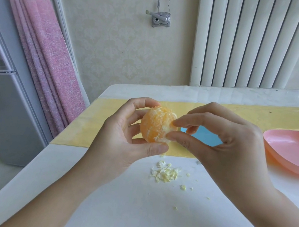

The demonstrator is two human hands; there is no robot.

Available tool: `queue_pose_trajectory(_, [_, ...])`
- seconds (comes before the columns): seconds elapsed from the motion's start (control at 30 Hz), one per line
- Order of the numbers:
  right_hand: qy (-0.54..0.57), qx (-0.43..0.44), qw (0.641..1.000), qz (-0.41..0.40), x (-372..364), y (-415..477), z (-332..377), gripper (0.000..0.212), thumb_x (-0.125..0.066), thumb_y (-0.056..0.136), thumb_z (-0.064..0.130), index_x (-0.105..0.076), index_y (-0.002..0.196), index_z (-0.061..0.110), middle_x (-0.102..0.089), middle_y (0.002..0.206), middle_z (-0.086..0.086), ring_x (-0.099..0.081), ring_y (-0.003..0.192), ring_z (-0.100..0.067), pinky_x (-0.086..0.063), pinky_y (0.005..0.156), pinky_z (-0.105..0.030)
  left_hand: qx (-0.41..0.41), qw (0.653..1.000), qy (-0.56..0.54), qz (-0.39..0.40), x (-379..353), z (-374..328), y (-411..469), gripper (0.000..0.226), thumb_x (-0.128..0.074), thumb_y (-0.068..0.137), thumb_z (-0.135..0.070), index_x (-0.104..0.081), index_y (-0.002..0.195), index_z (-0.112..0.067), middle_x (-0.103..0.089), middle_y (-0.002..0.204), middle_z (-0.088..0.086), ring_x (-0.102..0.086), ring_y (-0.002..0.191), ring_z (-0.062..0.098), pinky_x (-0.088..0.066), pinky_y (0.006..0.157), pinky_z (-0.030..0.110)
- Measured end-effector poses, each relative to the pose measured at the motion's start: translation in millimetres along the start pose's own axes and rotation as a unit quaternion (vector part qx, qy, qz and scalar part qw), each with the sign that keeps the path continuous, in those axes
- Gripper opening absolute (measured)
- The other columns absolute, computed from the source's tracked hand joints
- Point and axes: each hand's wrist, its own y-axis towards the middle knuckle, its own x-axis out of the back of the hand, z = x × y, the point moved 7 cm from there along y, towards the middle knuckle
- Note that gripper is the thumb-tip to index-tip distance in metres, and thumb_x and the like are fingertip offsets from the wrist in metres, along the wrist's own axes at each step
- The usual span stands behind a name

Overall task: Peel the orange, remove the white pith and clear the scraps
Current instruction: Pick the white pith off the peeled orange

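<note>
Head view. Orange (pixel 155 126), peel already off, held above worktop (pixel 127 218), gripped by left hand (pixel 120 138), fingers and thumb curled round its left and near sides. Right hand (pixel 224 145) met it from right, thumb and forefinger narrowed to pinch on white pith (pixel 166 137) at orange's right flank; next pull judged rightward, away from fruit. Pith scraps (pixel 164 172) lay on worktop just beneath; pink dish (pixel 296 155) at right.

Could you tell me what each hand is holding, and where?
Left hand grips the peeled orange around its left side; right hand pinches its right edge.
</note>
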Motion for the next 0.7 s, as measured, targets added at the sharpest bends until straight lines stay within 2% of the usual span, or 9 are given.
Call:
queue_pose_trajectory(0.37, [-0.005,0.025,1.0,-0.003,-1.1,-0.6,4.7,0.012,-0.075,0.078,0.024,-0.074,0.075,0.013,-0.063,0.074,0.005,-0.057,0.065,-0.006,-0.045,0.06,-0.018,0.008,1.0,-0.003,-0.009,0.3,1.2,-0.2,0.061,-0.078,0.056,0.003,-0.058,0.107,-0.025,-0.069,0.092,-0.005,-0.066,0.08,0.008,-0.052,0.066,0.019])
queue_pose_trajectory(0.57, [-0.023,0.017,0.999,-0.022,1.3,-1.5,4.6,0.02,-0.076,0.078,0.027,-0.073,0.092,0.013,-0.06,0.084,0.005,-0.058,0.074,-0.006,-0.044,0.068,-0.012,0.005,1.0,-0.008,-0.015,1.0,0.8,0.1,0.061,-0.078,0.056,0.002,-0.058,0.106,-0.026,-0.069,0.093,-0.005,-0.067,0.081,0.009,-0.053,0.066,0.02])
queue_pose_trajectory(0.7, [-0.018,0.02,0.999,-0.026,0.8,-2.5,5.2,0.016,-0.074,0.08,0.027,-0.076,0.089,0.015,-0.06,0.081,0.007,-0.057,0.07,-0.005,-0.044,0.064,-0.012,0.001,1.0,-0.01,-0.019,0.6,1.0,-0.2,0.061,-0.078,0.056,0.001,-0.058,0.107,-0.025,-0.07,0.096,-0.003,-0.067,0.082,0.01,-0.053,0.067,0.02])
